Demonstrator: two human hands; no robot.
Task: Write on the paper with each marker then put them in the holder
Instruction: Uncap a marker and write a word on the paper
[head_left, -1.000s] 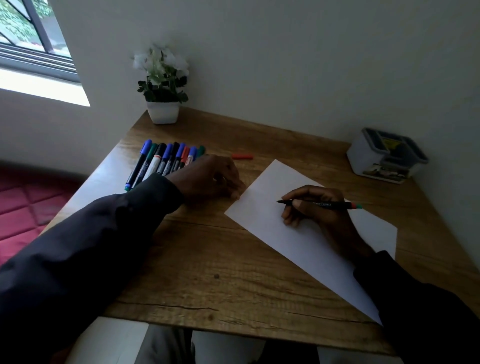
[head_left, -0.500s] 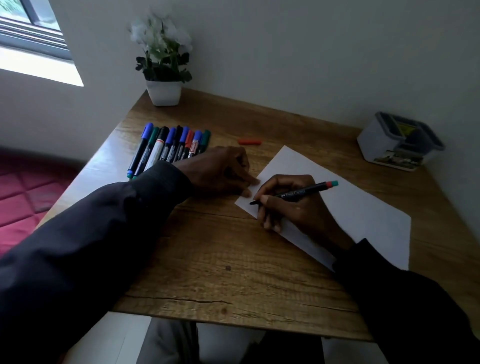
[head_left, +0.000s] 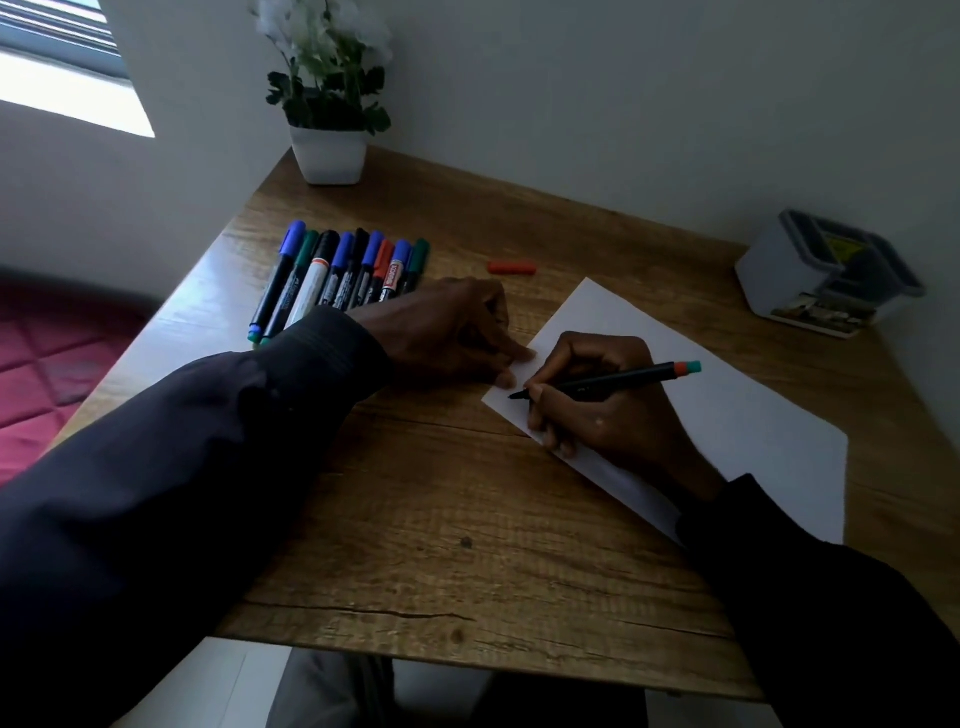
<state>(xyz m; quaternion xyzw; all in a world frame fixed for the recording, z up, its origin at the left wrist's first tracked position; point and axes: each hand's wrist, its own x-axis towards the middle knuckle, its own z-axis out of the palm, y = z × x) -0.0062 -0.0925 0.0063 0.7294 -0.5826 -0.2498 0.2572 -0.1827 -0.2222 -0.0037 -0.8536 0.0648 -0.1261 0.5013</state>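
Table (head_left: 441, 519): wooden, with its near edge at the bottom of the view; dark knots and a long crack in the grain near that edge
Sleeves: a dark left sleeve (head_left: 182, 467) reaches in from the lower left; a dark right sleeve (head_left: 831, 597) lies over the near right corner of the paper
Right hand (head_left: 597, 410): rests on the paper; fingers and thumb pinch the black marker in a writing grip
Black marker (head_left: 623, 379): uncapped; its tip points left and sits at the paper's left corner; its orange and teal end is raised toward the right
Paper (head_left: 753, 426): a white sheet lying flat and turned at an angle on the right half of the table; no writing can be made out
Left hand (head_left: 452, 332): palm down on the wood; holds nothing; its fingertips touch the paper's left edge, just beside the right hand
Row of markers (head_left: 343, 275): nine capped markers lying side by side, touching, behind the left wrist; caps blue, green, black and red
Red cap (head_left: 511, 267): lies alone on the wood, between the row and the paper
Holder (head_left: 826, 275): a white box with dark compartments at the far right, by the wall; well apart from the markers
Plant pot (head_left: 328, 156): white, at the far left corner; holds white flowers
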